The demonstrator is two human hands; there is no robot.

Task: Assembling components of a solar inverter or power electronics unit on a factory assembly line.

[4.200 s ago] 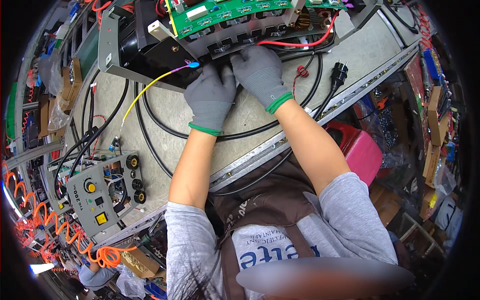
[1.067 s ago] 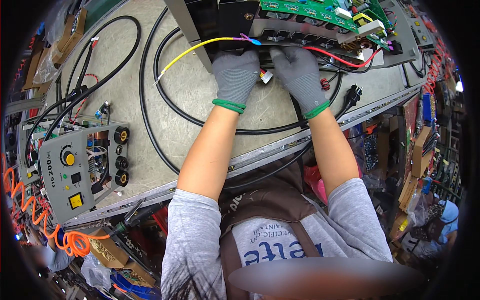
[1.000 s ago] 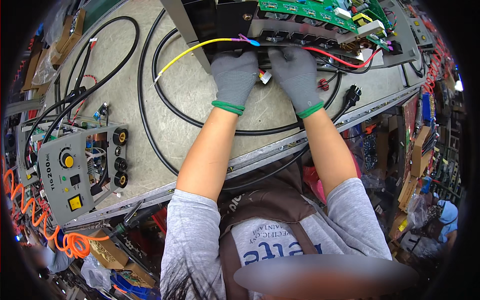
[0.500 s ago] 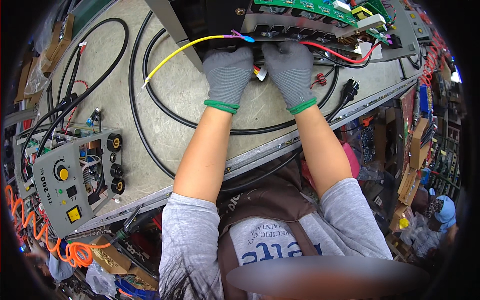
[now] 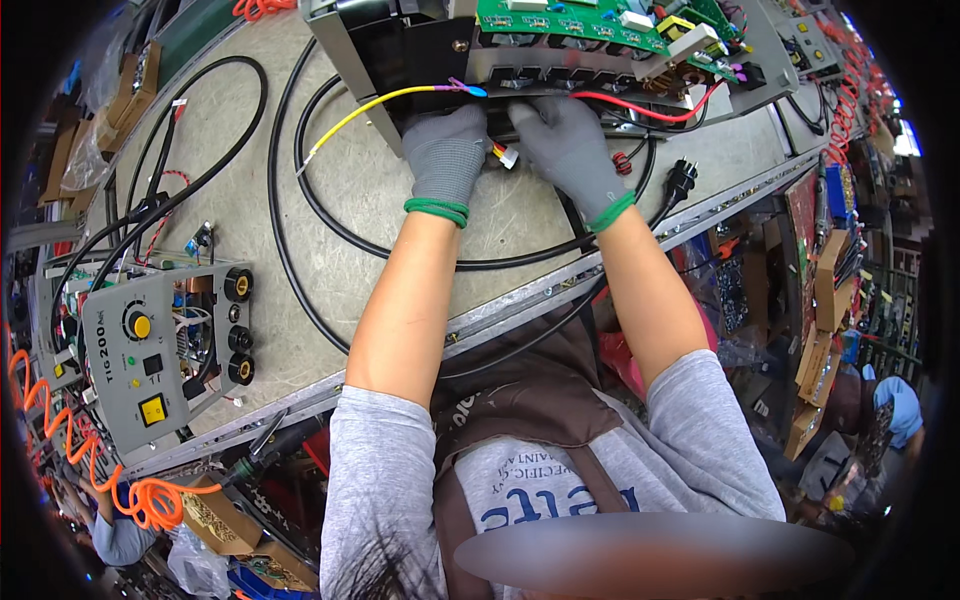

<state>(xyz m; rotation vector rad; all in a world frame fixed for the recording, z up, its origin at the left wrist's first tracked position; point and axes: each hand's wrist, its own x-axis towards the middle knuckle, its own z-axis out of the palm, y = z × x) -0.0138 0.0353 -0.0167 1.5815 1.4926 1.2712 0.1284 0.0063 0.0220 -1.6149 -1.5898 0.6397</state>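
Both my hands wear grey gloves with green cuffs and reach to the near edge of an opened metal machine chassis (image 5: 425, 55). My left hand (image 5: 447, 150) is closed, its fingers curled in under the edge and mostly hidden. My right hand (image 5: 568, 145) is bent beside it, thumb and fingers drawn together at the edge; whatever lies in them cannot be made out. Between the hands hangs a white connector (image 5: 508, 156) on red and yellow wires. A yellow wire (image 5: 380, 100) with a blue terminal crosses above my left hand. A red wire (image 5: 650, 108) runs above my right hand.
Green circuit boards (image 5: 580, 22) sit in the chassis. Thick black cable (image 5: 350, 232) loops over the metal bench (image 5: 250, 150), with its plug (image 5: 681, 180) near the right edge. A grey welding unit (image 5: 125, 350) with a yellow knob stands left, by an orange coiled hose (image 5: 155, 505).
My right hand has drawn back slightly and turned, showing its thumb more. My left hand stays at the chassis edge. The whole view has shifted a little.
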